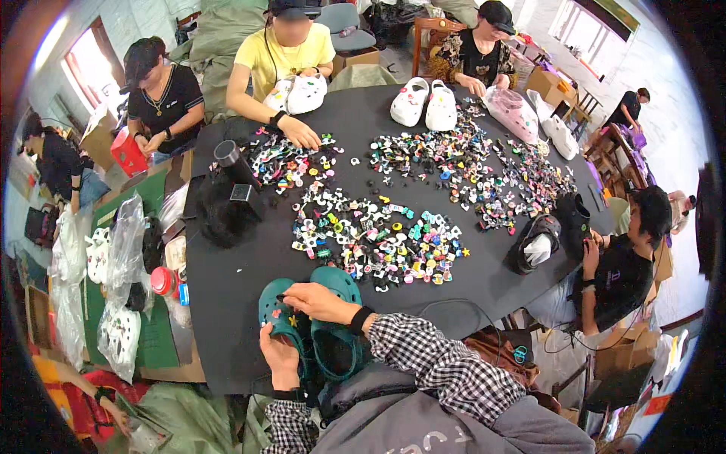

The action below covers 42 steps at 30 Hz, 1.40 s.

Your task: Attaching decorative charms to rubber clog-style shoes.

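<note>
A dark green clog (277,312) lies at the table's near edge, with a red heart-shaped charm and a yellow star-shaped charm on its upper. My left hand (279,356) grips its left side near the heel, thumb up by the charms. Over the toe reaches my right hand (321,301), its fingertips pinched together at the clog's upper; what they hold, if anything, is hard to see, though a small dark spot shows there. The second green clog (338,352) rests right beside the first, partly covered by my right hand and wrist.
Beyond the clogs spreads a large heap of small colourful shoe charms (378,238), with more heaps farther back. A black cup (227,155) and a dark box-shaped object (243,200) stand left. White clogs (409,102) sit at the far edge. Several co-workers sit around the black table (227,303).
</note>
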### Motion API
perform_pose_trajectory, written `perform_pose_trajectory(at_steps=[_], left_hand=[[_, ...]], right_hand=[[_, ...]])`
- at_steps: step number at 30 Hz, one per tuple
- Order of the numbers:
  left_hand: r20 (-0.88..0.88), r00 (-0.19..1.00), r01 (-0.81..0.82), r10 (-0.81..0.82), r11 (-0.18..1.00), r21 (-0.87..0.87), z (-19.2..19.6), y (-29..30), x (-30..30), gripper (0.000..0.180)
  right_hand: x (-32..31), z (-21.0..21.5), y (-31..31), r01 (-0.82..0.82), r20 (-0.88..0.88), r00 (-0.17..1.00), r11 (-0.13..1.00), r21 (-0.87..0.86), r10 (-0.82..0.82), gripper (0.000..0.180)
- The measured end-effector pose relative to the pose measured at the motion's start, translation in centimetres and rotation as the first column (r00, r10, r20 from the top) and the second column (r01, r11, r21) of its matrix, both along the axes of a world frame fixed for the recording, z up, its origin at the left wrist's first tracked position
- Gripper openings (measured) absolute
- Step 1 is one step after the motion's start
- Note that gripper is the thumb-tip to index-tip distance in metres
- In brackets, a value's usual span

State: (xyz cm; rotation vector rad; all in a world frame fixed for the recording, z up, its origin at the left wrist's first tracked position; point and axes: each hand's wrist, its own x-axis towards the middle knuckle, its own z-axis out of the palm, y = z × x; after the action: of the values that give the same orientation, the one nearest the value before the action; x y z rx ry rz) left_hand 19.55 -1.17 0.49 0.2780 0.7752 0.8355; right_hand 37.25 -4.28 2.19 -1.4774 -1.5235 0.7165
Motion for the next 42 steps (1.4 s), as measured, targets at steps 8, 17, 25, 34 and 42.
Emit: perform_pose_trajectory(at_steps=[8,17,25,34,42], left_hand=[[0.022,0.999,0.034,-0.033,0.999,-0.025,0.3,-0.4,-0.2,0.029],[0.056,0.998,0.030,-0.029,0.999,-0.024,0.1,-0.4,0.4,0.030],[0.058,0.997,0.061,-0.060,0.998,-0.029,-0.3,-0.4,-0.6,0.034],[-0.013,0.996,0.092,-0.091,0.996,0.011,-1.5,-0.2,-1.0,0.038],[-0.029,0.996,0.080,-0.080,0.997,-0.002,-0.9,-0.3,-0.8,0.044]], right_hand=[[2.4,2.3,-5.9,0.034,-0.801,0.551,0.966,-0.256,-0.232,0.034],[10.9,0.8,-19.7,0.504,-0.809,0.352,0.824,-0.260,-0.470,0.027],[14.1,0.4,-25.2,0.722,-0.751,0.181,0.604,-0.337,-0.635,0.023],[15.1,13.1,-28.4,0.862,-0.375,0.416,0.491,-0.129,-0.829,0.019],[15.8,21.3,-29.9,0.832,0.504,0.398,0.533,0.153,-0.766,0.013]])
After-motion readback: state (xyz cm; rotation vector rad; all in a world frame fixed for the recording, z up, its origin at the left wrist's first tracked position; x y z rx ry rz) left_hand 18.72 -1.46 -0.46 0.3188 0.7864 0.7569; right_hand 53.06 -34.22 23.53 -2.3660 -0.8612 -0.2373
